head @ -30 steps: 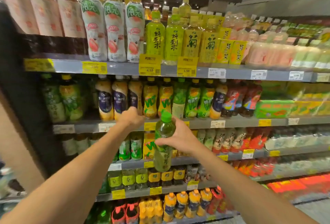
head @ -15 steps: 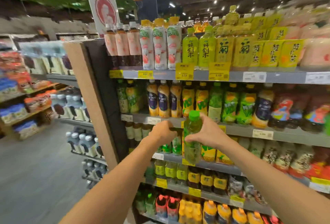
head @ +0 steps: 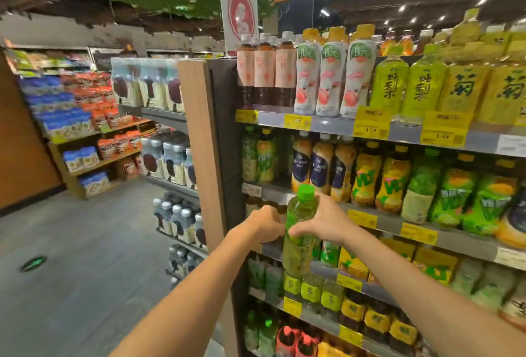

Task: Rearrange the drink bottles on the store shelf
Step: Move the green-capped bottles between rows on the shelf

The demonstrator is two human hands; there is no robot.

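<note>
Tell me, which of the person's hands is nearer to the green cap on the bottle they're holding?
The right hand. It grips the green tea bottle just below the green cap, on its right side. The left hand sits lower and to the left, at the shelf edge beside the bottle's middle.

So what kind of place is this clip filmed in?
Most likely a supermarket drinks aisle: tiered metal shelves packed with bottled drinks, yellow price tags along the shelf edges, and stacked snack bags on another aisle's shelving.
</note>
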